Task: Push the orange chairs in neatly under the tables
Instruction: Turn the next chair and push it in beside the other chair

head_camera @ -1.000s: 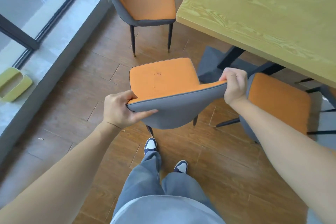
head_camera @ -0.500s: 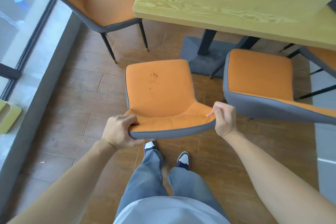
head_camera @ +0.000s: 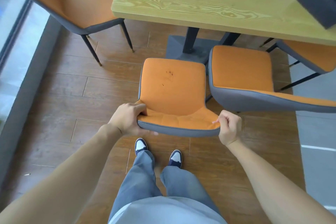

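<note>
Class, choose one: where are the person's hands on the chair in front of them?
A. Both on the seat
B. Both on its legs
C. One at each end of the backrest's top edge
C: the left hand and right hand grip opposite ends of the stained chair's backrest.

Brown wood-plank floor (head_camera: 101,85), dark box (head_camera: 320,3) at upper right, window glass (head_camera: 11,29) at left

the dark box (head_camera: 320,2) and far-right chair (head_camera: 309,54) are cut off by the edge.
</note>
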